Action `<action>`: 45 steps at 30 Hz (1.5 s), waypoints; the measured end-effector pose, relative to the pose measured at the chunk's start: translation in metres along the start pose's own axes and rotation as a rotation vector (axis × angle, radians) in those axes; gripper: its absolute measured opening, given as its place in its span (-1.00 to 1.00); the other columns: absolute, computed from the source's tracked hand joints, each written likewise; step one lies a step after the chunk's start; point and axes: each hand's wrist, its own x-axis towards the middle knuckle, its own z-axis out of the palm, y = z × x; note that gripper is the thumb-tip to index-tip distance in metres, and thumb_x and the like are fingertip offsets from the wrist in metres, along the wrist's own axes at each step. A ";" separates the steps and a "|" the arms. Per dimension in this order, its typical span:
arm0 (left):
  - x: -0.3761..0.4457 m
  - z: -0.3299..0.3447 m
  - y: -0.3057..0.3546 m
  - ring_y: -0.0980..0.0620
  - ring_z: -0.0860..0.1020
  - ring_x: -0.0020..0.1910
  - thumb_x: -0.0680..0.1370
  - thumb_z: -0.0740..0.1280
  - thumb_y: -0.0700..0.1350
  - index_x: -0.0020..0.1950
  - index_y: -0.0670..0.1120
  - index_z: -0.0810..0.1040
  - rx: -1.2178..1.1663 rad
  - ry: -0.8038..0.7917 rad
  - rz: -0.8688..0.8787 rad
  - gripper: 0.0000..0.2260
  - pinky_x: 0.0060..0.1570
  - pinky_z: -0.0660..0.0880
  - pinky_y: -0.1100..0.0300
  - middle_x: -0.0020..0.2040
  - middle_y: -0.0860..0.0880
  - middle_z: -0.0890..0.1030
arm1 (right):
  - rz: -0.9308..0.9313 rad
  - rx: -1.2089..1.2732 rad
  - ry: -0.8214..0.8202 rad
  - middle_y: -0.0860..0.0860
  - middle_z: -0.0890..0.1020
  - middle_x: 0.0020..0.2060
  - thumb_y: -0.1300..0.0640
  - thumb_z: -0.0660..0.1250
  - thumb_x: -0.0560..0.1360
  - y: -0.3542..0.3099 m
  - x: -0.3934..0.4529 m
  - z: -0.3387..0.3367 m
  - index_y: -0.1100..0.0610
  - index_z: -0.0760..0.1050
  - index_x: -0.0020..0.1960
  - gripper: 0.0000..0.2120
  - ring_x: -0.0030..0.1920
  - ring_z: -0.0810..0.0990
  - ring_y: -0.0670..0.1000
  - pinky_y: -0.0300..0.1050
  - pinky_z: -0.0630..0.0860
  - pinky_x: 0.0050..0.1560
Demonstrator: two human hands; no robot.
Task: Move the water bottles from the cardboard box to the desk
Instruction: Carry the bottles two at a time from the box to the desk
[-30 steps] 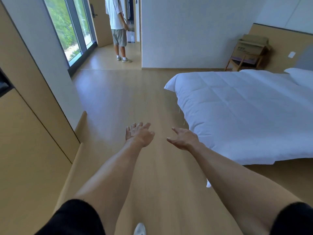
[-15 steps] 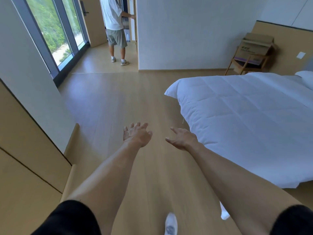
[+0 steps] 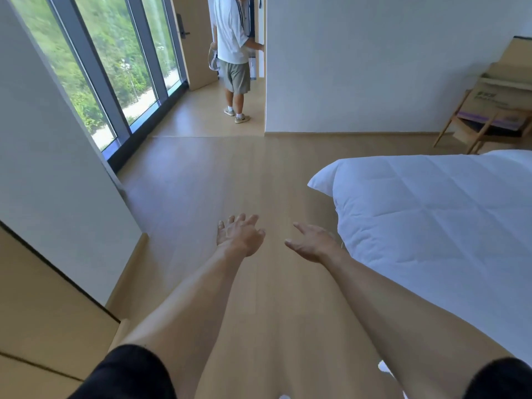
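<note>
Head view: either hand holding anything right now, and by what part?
Nothing held. Left hand and right hand are both open and empty above the floor.

The only print showed on the side of the cardboard box point(image 3: 495, 102) on the wooden chair point(image 3: 472, 131), too blurred to read.

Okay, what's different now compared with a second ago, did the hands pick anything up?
No, nothing was picked up. The wearer has walked forward and turned left: the cardboard box on the chair slid toward the right edge, and the bed shifted right. The other person turned toward the doorway, hand now at the wall corner. The left hand and right hand stay open, empty, stretched ahead.
</note>
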 end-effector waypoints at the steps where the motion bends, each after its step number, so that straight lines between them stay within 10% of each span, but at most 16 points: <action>1: 0.017 -0.004 0.005 -0.09 0.15 0.59 0.67 0.08 0.16 0.60 0.13 0.21 -0.005 0.007 -0.003 -0.52 0.56 0.02 -0.11 0.60 -0.04 0.24 | -0.002 -0.002 0.001 -0.02 0.28 0.57 -0.32 0.16 0.56 0.003 0.018 -0.009 -0.12 0.14 0.61 -0.32 0.57 0.21 0.06 0.08 0.15 0.51; 45: 0.787 -0.146 0.006 -0.10 0.22 0.55 0.65 0.07 0.17 0.59 0.15 0.21 0.083 0.009 0.189 -0.51 0.53 0.12 -0.08 0.59 0.00 0.27 | 0.107 -0.038 -0.023 -0.01 0.31 0.55 -0.26 0.10 0.61 -0.062 0.749 -0.192 -0.13 0.12 0.60 -0.40 0.50 0.31 0.14 0.07 0.24 0.44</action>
